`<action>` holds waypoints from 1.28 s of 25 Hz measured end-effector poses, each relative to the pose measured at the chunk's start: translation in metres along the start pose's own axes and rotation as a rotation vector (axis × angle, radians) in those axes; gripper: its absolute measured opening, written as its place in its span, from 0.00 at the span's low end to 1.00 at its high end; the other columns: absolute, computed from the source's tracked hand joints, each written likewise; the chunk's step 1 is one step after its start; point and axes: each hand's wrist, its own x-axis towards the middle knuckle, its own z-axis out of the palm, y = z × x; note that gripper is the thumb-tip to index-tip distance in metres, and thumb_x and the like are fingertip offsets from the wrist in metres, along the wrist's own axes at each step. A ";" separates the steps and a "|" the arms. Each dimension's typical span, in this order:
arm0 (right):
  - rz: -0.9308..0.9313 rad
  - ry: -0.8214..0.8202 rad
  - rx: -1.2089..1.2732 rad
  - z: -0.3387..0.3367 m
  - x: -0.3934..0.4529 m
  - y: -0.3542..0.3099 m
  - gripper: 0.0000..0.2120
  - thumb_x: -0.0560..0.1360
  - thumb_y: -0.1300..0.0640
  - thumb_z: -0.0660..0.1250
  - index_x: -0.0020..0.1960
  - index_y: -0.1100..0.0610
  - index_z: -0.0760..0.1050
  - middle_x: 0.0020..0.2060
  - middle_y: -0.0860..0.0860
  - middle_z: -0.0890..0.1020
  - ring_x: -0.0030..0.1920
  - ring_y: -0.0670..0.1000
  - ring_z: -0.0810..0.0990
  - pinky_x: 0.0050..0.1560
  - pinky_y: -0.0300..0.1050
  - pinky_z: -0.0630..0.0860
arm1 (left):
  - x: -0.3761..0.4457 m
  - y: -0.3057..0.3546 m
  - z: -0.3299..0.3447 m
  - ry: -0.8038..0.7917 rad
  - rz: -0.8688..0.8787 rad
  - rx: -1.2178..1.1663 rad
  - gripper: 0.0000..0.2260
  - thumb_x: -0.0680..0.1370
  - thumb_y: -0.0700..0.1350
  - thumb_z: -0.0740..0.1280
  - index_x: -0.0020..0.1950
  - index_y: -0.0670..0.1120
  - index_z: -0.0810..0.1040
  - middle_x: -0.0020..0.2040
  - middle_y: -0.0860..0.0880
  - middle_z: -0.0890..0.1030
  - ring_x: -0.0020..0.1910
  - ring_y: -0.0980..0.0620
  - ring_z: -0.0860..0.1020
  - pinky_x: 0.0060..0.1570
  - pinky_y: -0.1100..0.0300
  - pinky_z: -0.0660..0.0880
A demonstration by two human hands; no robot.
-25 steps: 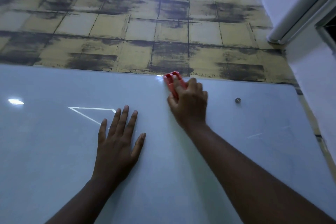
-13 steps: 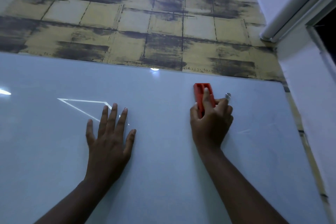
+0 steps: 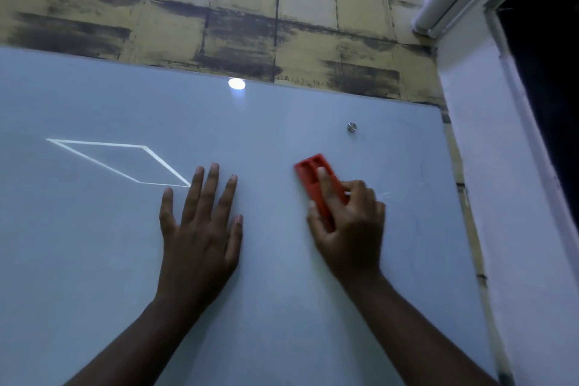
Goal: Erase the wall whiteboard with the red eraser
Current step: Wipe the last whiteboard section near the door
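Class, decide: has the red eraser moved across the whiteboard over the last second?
Yes. The red eraser went from the whiteboard's top edge down and rightward, now lying below-left of the metal stud.

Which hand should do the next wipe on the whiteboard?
The right hand: it already grips the red eraser, pressed against the whiteboard. The left hand lies flat and open on the board, holding nothing.

Counted against one pale glossy wall whiteboard (image 3: pixel 94 260): two bare hands on it, left hand (image 3: pixel 200 229) flat, right hand (image 3: pixel 351 229) gripping one red plastic block eraser (image 3: pixel 313 178); one round silver mounting stud (image 3: pixel 352 127) near its top right corner.
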 end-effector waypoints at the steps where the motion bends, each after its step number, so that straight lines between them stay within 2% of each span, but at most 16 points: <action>1: 0.062 0.029 0.001 -0.004 -0.002 0.018 0.28 0.76 0.48 0.67 0.76 0.50 0.73 0.50 0.57 0.77 0.48 0.61 0.77 0.46 0.55 0.73 | -0.002 0.003 -0.001 0.003 0.075 -0.009 0.27 0.85 0.51 0.56 0.84 0.44 0.64 0.86 0.41 0.59 0.85 0.43 0.57 0.79 0.32 0.57; 4: 0.169 0.064 0.010 -0.014 -0.014 0.047 0.26 0.78 0.50 0.68 0.76 0.52 0.73 0.51 0.56 0.76 0.50 0.59 0.76 0.49 0.57 0.74 | -0.009 0.011 0.000 -0.025 0.305 -0.011 0.26 0.87 0.52 0.56 0.83 0.42 0.66 0.85 0.42 0.60 0.84 0.43 0.60 0.79 0.37 0.62; 8: 0.283 0.097 0.081 -0.015 -0.031 0.019 0.26 0.77 0.51 0.67 0.75 0.53 0.75 0.51 0.57 0.77 0.50 0.61 0.77 0.51 0.58 0.75 | -0.011 0.012 0.002 -0.064 0.251 -0.020 0.27 0.87 0.54 0.55 0.84 0.43 0.65 0.85 0.42 0.60 0.84 0.44 0.60 0.79 0.40 0.63; 11: 0.085 -0.004 0.176 -0.024 -0.072 -0.020 0.24 0.81 0.47 0.64 0.75 0.52 0.74 0.52 0.57 0.79 0.50 0.61 0.77 0.49 0.56 0.74 | -0.014 0.013 0.003 -0.094 0.233 -0.039 0.27 0.87 0.55 0.54 0.84 0.43 0.63 0.86 0.42 0.59 0.85 0.44 0.58 0.80 0.40 0.61; 13: -0.041 -0.093 0.215 -0.034 -0.094 -0.032 0.24 0.82 0.47 0.65 0.76 0.51 0.72 0.54 0.56 0.79 0.51 0.58 0.77 0.48 0.54 0.73 | -0.019 0.017 0.002 -0.117 0.217 -0.056 0.28 0.88 0.54 0.53 0.85 0.43 0.61 0.86 0.42 0.57 0.86 0.44 0.56 0.81 0.39 0.59; 17: -0.181 -0.151 0.159 -0.044 -0.093 -0.011 0.23 0.83 0.47 0.65 0.76 0.51 0.71 0.55 0.55 0.79 0.52 0.56 0.77 0.47 0.54 0.71 | -0.031 0.024 -0.002 -0.132 0.171 -0.089 0.28 0.87 0.52 0.53 0.85 0.42 0.59 0.86 0.42 0.56 0.86 0.44 0.54 0.82 0.37 0.57; 20: -0.033 -0.067 0.110 -0.049 -0.090 0.031 0.22 0.84 0.47 0.63 0.75 0.53 0.73 0.52 0.57 0.79 0.48 0.60 0.78 0.47 0.54 0.72 | -0.043 0.029 -0.006 -0.120 0.153 -0.093 0.27 0.87 0.50 0.54 0.85 0.42 0.60 0.86 0.43 0.57 0.86 0.43 0.55 0.82 0.36 0.57; 23: 0.151 0.006 0.058 -0.056 -0.093 0.065 0.22 0.83 0.50 0.64 0.74 0.56 0.74 0.52 0.57 0.77 0.50 0.59 0.77 0.52 0.50 0.70 | -0.054 0.036 -0.008 -0.116 0.115 -0.078 0.27 0.86 0.49 0.53 0.85 0.41 0.59 0.86 0.42 0.56 0.86 0.42 0.55 0.81 0.35 0.56; 28: 0.329 0.061 0.105 -0.054 -0.104 0.039 0.22 0.82 0.53 0.66 0.74 0.58 0.74 0.54 0.58 0.77 0.53 0.57 0.75 0.54 0.57 0.76 | -0.066 0.049 -0.011 -0.139 0.061 -0.083 0.28 0.86 0.48 0.54 0.85 0.40 0.59 0.86 0.41 0.56 0.86 0.41 0.54 0.80 0.33 0.56; 30: 0.252 0.024 0.145 -0.058 -0.128 0.013 0.21 0.83 0.53 0.65 0.74 0.58 0.74 0.55 0.59 0.78 0.53 0.59 0.76 0.53 0.57 0.76 | -0.072 0.052 -0.012 -0.156 0.048 -0.086 0.28 0.86 0.48 0.56 0.85 0.40 0.58 0.86 0.40 0.55 0.86 0.40 0.53 0.81 0.32 0.55; 32: 0.049 -0.086 0.178 -0.068 -0.161 -0.010 0.21 0.83 0.51 0.65 0.74 0.57 0.74 0.56 0.60 0.79 0.52 0.61 0.78 0.52 0.57 0.75 | -0.078 0.055 -0.013 -0.166 0.041 -0.082 0.29 0.86 0.48 0.56 0.85 0.40 0.58 0.86 0.40 0.54 0.86 0.40 0.52 0.81 0.32 0.54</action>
